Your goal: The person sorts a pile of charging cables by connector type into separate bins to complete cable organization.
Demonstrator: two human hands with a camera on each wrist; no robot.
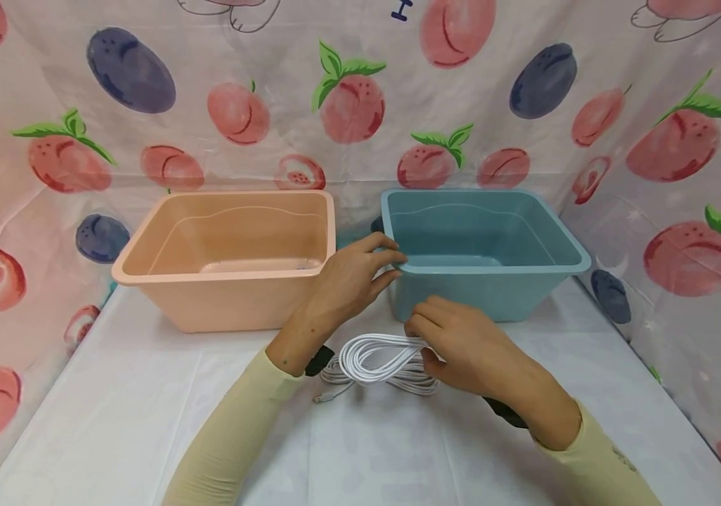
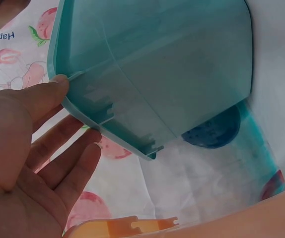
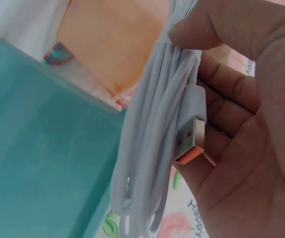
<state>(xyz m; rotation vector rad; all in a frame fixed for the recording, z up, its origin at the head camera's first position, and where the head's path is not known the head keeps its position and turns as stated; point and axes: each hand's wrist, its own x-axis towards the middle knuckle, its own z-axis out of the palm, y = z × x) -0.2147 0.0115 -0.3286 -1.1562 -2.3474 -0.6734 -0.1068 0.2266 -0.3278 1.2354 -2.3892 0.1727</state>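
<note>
The right hand (image 1: 474,351) pinches a coiled white cable (image 1: 379,362) between thumb and fingers, just in front of the blue tub (image 1: 487,239); the coil's lower loops rest on the white table cover (image 1: 114,407). In the right wrist view the cable's USB plug (image 3: 189,136) lies against the fingers inside the grasp. The left hand (image 1: 348,277) is on the blue tub's near-left corner, its thumb on the rim and its fingers seemingly under the lip, though how firmly they curl is hard to tell. A peach tub (image 1: 228,253) stands just left of the blue tub.

To do this well, I judge the left hand should steady the blue tub while the right gathers every loop, loose tail included, before lifting the bundle over the rim.
</note>
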